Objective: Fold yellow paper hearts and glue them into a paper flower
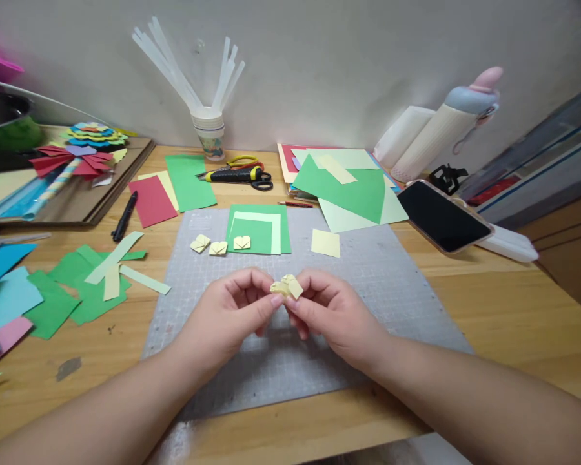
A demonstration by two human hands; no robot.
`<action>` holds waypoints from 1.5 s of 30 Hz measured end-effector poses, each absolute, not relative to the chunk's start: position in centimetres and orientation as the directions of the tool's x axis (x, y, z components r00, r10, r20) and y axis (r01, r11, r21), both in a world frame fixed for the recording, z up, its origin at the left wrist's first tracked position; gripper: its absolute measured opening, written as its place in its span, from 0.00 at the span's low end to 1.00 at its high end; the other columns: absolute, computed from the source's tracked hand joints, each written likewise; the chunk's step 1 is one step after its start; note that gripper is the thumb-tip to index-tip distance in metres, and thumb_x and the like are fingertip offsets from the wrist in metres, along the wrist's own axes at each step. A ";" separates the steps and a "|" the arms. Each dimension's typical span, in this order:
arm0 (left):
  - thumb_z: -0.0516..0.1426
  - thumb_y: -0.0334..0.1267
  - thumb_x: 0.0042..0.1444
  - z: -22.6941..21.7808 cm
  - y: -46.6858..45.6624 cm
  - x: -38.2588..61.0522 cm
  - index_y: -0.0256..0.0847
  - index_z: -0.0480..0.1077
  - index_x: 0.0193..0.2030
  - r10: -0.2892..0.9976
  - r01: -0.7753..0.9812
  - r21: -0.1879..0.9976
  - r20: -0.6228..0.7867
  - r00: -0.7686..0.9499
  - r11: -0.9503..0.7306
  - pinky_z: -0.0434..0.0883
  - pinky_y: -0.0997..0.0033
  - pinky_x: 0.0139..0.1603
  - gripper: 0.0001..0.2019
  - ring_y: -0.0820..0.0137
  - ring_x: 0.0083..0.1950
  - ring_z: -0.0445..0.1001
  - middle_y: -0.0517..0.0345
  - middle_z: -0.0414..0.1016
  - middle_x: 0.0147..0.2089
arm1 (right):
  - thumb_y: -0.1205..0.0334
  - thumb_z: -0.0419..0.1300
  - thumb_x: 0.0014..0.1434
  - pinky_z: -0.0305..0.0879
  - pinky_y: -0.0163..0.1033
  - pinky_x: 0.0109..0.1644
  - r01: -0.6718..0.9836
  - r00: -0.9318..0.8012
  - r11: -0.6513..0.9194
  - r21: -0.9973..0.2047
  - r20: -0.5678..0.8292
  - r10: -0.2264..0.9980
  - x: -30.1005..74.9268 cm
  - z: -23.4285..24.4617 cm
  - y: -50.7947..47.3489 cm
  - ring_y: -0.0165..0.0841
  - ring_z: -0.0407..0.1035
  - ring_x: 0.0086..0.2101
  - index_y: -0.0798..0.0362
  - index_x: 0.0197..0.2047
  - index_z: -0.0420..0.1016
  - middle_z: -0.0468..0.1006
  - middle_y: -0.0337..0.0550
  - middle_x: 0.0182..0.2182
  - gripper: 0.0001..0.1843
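Note:
Between my two hands, above the grey cutting mat (382,310), is a small piece of folded pale yellow paper (286,285). My left hand (239,300) pinches its left side between thumb and fingers. On the other side, my right hand (326,307) pinches the right part, where a flap sticks up. Beyond my hands lie three folded yellow paper hearts, one of them (242,242) resting on stacked green paper squares (259,216). A flat, unfolded yellow square (325,243) lies to their right on the mat.
Green paper scraps (97,303) cover the table at left, near a black pen (124,216). Behind the mat are a yellow-and-black cutter (235,174), scissors (261,184) and a paper cup (209,139) of white strips. A phone (445,216) and a bottle (448,123) stand at right.

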State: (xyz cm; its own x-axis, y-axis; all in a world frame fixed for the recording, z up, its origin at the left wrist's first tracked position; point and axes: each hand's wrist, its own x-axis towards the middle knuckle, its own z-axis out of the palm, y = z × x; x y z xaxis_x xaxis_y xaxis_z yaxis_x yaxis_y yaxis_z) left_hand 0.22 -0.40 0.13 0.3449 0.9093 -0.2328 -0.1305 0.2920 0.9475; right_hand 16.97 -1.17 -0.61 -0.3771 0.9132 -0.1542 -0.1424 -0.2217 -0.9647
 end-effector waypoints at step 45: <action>0.53 0.38 0.59 0.5 -0.7 -0.3 0.41 0.63 0.22 0.897 0.033 0.999 -0.043 0.440 0.032 0.60 0.74 0.31 0.15 0.74 0.26 0.61 0.65 0.64 0.22 | 0.56 0.64 0.54 0.54 0.29 0.22 -0.194 -0.457 -0.396 -0.898 -0.275 0.846 17.0 -1.0 -1.3 0.22 0.61 0.19 0.53 0.28 0.67 0.69 0.32 0.19 0.12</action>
